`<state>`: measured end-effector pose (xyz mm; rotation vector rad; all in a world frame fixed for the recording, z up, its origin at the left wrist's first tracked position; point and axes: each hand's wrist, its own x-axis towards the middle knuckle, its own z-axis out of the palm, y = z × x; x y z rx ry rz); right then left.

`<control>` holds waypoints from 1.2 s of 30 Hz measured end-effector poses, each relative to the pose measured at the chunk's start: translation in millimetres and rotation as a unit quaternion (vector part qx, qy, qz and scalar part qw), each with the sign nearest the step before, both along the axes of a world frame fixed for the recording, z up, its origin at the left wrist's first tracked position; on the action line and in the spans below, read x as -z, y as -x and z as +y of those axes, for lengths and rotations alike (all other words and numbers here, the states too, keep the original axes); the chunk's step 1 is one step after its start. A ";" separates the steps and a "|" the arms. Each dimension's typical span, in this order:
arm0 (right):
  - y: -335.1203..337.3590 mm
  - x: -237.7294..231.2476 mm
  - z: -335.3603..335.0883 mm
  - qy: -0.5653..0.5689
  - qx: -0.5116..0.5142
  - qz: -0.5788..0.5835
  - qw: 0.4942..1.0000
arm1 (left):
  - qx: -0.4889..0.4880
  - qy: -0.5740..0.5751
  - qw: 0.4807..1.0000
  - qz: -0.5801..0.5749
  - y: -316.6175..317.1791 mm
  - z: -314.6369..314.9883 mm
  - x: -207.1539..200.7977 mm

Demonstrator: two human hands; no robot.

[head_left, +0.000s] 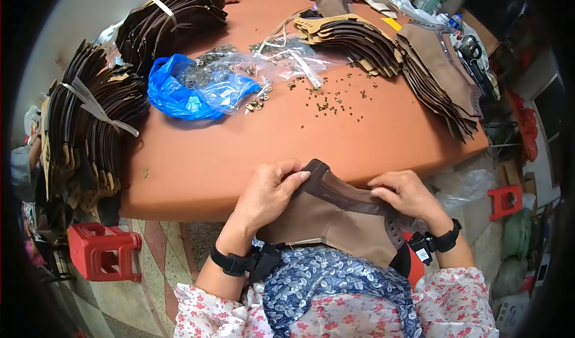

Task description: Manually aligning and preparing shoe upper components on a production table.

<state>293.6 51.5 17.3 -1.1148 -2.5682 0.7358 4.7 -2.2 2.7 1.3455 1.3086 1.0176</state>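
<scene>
A brown shoe upper (pixel 335 215) with a darker collar strip and a row of eyelets on its right side lies across my lap at the table's near edge. My left hand (pixel 266 193) pinches its dark upper left corner between thumb and fingers. On the other side, my right hand (pixel 407 195) grips the collar edge close to the eyelets, fingers curled over it. Between the hands the piece is spread out, its lower edge against my blue patterned apron (pixel 323 278).
On the orange-brown table (pixel 239 152) are a blue plastic bag (pixel 185 92), scattered small metal fittings (pixel 329 101) and clear bags. Bundled dark pieces (pixel 96 116) stand left; stacked uppers (pixel 353 41) and brown uppers (pixel 440 68) lie right. Red stools (pixel 102 251) stand on the floor.
</scene>
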 end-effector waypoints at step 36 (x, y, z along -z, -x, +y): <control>52.0 9.9 115.9 -0.153 0.109 0.095 0.978 | 0.004 0.042 0.998 -0.042 -7.6 15.4 8.1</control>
